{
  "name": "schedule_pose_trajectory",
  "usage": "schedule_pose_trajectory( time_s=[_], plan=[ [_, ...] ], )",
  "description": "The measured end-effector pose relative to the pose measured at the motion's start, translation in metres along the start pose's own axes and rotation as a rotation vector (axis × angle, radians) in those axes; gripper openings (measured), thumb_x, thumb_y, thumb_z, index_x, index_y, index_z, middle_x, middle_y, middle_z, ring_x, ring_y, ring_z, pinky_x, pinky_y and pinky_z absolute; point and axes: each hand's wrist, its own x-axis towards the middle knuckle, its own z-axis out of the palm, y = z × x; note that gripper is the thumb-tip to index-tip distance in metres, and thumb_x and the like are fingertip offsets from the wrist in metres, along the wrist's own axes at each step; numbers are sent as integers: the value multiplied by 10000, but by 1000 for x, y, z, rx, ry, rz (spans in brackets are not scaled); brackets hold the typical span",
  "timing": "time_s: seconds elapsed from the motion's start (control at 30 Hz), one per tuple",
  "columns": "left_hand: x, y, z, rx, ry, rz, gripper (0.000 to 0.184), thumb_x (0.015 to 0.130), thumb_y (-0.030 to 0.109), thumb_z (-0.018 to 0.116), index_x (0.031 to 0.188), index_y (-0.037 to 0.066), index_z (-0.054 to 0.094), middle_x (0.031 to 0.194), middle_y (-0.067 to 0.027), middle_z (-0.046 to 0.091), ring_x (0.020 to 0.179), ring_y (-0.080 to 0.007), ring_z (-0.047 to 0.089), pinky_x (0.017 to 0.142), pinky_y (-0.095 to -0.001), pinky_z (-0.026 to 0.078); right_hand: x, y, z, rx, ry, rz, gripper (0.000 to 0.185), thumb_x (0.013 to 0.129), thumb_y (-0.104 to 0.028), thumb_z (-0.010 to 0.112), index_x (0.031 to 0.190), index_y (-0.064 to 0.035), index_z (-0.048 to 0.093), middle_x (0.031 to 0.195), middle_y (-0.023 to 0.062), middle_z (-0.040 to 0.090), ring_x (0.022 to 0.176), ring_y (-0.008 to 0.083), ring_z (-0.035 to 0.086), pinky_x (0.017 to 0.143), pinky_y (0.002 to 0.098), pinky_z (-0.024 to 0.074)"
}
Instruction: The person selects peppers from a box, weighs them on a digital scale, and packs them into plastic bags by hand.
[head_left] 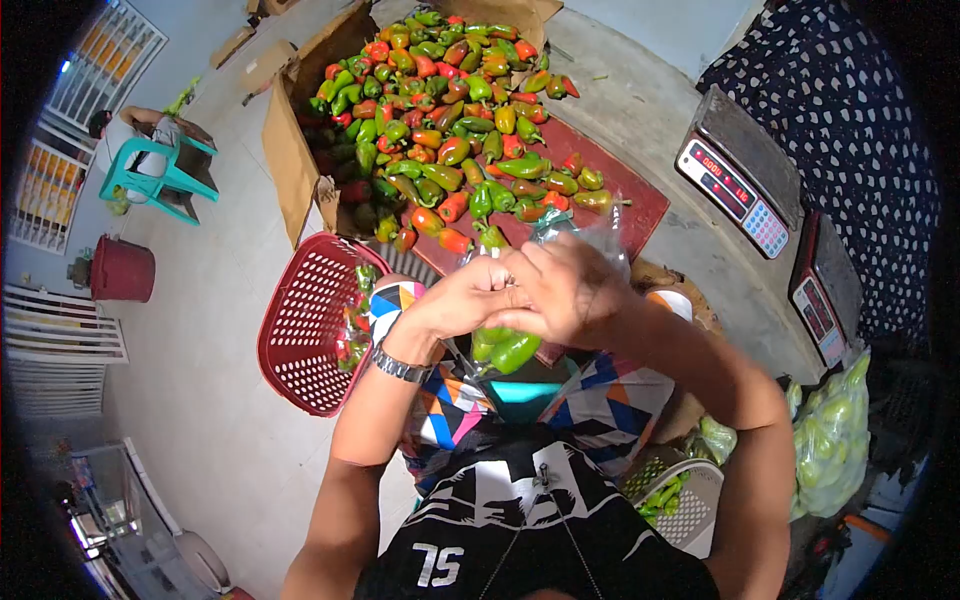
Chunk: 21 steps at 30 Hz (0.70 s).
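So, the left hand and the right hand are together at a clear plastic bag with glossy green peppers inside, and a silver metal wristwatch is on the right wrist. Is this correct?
Not quite: the head view shows the silver metal wristwatch on the left wrist. The left hand and right hand are indeed together at the clear plastic bag with glossy green peppers inside.

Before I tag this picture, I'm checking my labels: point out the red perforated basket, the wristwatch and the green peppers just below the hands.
Red perforated basket (300, 335): head view, on its holed side wall.
Wristwatch (402, 367): head view, on its metal band.
Green peppers (516, 352): head view, on one pepper's side.
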Motion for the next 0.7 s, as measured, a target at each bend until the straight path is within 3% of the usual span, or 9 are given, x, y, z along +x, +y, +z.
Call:
schedule_pose_trajectory(
  time_s=[0.07, 0.17, 0.27, 0.37, 0.5, 0.53, 0.63, 0.7],
  plan=[
    [3, -13, -11, -51, -37, -90, 202, 1056, 161, 601, 1015, -4, 711, 908, 13, 673, 760, -31, 568, 640, -207, 444, -2, 11, 1, 67, -97, 79, 398, 895, -454, 732, 981, -82, 620, 782, 131, 614, 716, 351, 660, 636, 468, 505],
    [0, -21, -12, -110, -39, -67, 216, 1039, 222, 641, 984, 28, 717, 836, 49, 631, 700, -26, 520, 608, -212, 397, -1, 22, -12, 195, -156, -32, 413, 943, -442, 651, 920, -32, 606, 771, 167, 625, 699, 395, 664, 615, 470, 523],
    [-12, -25, -9, -369, 138, -127, 266, 1062, 235, 605, 969, 7, 704, 895, 7, 656, 794, -58, 555, 708, -238, 444, -5, 35, -27, 65, -343, -17, 349, 983, -383, 609, 918, -40, 613, 768, 169, 645, 733, 397, 676, 637, 494, 516],
    [-25, -18, -3, -73, 91, -41, 277, 1064, 237, 601, 980, -8, 699, 906, -6, 666, 821, -77, 561, 767, -254, 453, -16, 38, -24, 121, -280, -24, 308, 1005, -339, 574, 899, -57, 637, 764, 178, 664, 746, 407, 685, 660, 525, 508],
    [-45, -2, 6, 309, 189, -16, 247, 1032, 234, 639, 1012, 15, 751, 952, -42, 716, 915, -135, 597, 849, -293, 472, -13, 35, -40, 322, -309, 201, 284, 974, -327, 606, 869, -69, 662, 749, 160, 647, 757, 376, 678, 659, 496, 491],
    [-48, 3, 3, 529, 167, 25, 197, 987, 218, 683, 979, 44, 775, 1039, -67, 743, 982, -194, 613, 925, -338, 464, -14, 32, -38, 344, -287, 239, 292, 982, -335, 604, 865, -76, 672, 756, 170, 659, 757, 386, 685, 663, 507, 498],
    [-47, 6, 8, 707, 228, 290, 169, 948, 208, 715, 943, 52, 780, 1102, -72, 750, 1014, -243, 624, 970, -383, 445, -18, 23, -37, 502, -175, 352, 307, 993, -330, 599, 848, -69, 672, 736, 176, 654, 742, 391, 678, 647, 497, 498],
    [-49, 6, 15, 711, 276, 234, 160, 923, 201, 731, 935, 50, 784, 1126, -66, 751, 1053, -273, 631, 996, -409, 432, -20, 21, -33, 566, -83, 321, 316, 997, -312, 595, 828, -52, 657, 715, 171, 635, 725, 388, 661, 634, 478, 490]
  ],
)
